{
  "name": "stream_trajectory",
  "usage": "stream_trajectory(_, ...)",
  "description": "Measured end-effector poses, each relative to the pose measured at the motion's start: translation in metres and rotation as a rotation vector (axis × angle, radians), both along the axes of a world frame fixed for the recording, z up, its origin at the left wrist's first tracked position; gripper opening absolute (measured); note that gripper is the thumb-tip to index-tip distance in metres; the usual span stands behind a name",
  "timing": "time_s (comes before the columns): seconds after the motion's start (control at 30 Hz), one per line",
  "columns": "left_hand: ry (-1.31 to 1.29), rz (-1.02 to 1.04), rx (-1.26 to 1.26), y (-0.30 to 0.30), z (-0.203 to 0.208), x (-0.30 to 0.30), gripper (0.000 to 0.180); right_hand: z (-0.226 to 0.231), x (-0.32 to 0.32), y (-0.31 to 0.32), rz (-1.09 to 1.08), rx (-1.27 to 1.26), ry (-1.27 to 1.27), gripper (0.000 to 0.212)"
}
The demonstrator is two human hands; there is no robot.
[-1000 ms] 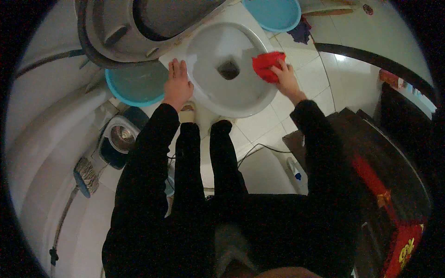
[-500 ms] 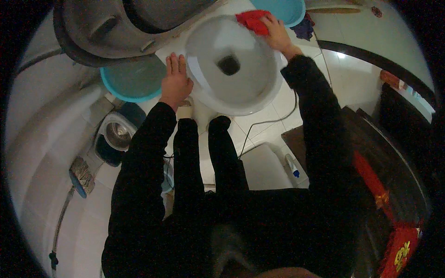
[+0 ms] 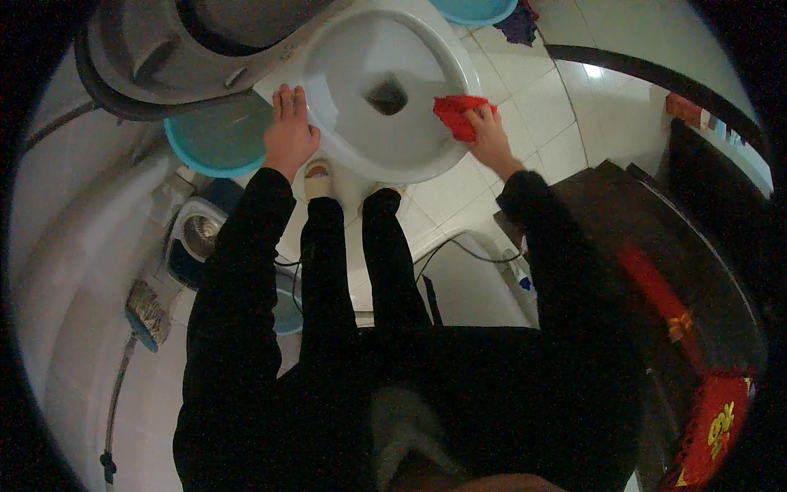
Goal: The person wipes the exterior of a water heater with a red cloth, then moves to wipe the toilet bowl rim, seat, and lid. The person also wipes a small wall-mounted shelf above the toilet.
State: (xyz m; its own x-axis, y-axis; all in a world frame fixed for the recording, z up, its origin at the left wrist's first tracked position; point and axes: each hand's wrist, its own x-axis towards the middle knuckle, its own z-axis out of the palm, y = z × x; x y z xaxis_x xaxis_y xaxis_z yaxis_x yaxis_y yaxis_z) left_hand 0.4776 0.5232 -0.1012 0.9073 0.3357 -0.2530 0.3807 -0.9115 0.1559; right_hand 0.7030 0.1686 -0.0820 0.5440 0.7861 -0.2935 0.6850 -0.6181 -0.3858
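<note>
A white toilet bowl (image 3: 373, 156) with a dark drain hole stands in front of me. My right hand (image 3: 489, 138) is closed on a crumpled red cloth (image 3: 459, 115), which lies against the bowl's right rim. My left hand (image 3: 289, 135) is at the bowl's left edge, its fingers stretched out and holding nothing. Whether the left palm presses on the bowl's edge is hard to see.
Beyond my left hand are a blue basin (image 3: 217, 139) and a large grey-brown fixture (image 3: 123, 49). A mop bucket (image 3: 197, 234) and a mop (image 3: 149, 316) are at left. Another blue basin (image 3: 479, 8) sits far right. A dark cabinet (image 3: 607, 205) stands at right.
My right hand has brought the red cloth from the bowl's far right rim nearer to me along the right side. My left hand stays by the left edge. The view has shifted slightly.
</note>
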Motion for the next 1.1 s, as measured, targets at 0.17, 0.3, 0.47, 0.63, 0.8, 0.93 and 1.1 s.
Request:
stream_trajectory(0.17,-0.015,-0.018,0.031,-0.010,-0.005,0.018,0.078,-0.015,-0.069,-0.025,-0.272,0.083,0.051,0.053)
stream_trajectory(0.3,-0.049,-0.027,0.027,-0.019,-0.008,0.039,0.075,-0.024,-0.116,-0.007,-0.352,0.095,0.156,0.048)
stream_trajectory(0.47,-0.056,-0.043,0.020,-0.021,-0.007,0.043,0.077,-0.020,-0.175,0.049,-0.243,0.099,0.378,0.054)
stream_trajectory(0.63,-0.001,-0.073,0.038,-0.019,-0.006,0.048,0.075,-0.028,-0.162,0.024,-0.115,0.140,0.262,0.049)
stream_trajectory(0.8,0.010,-0.089,0.065,-0.018,-0.007,0.054,0.074,-0.035,-0.049,-0.042,-0.331,0.123,0.006,0.035)
stream_trajectory(0.93,0.022,-0.050,0.026,-0.021,-0.008,0.057,0.074,-0.042,0.004,-0.049,-0.539,0.223,-0.048,0.036)
stream_trajectory(1.1,0.077,-0.047,0.039,-0.023,-0.009,0.060,0.074,-0.034,-0.126,-0.021,-0.511,0.221,0.108,0.044)
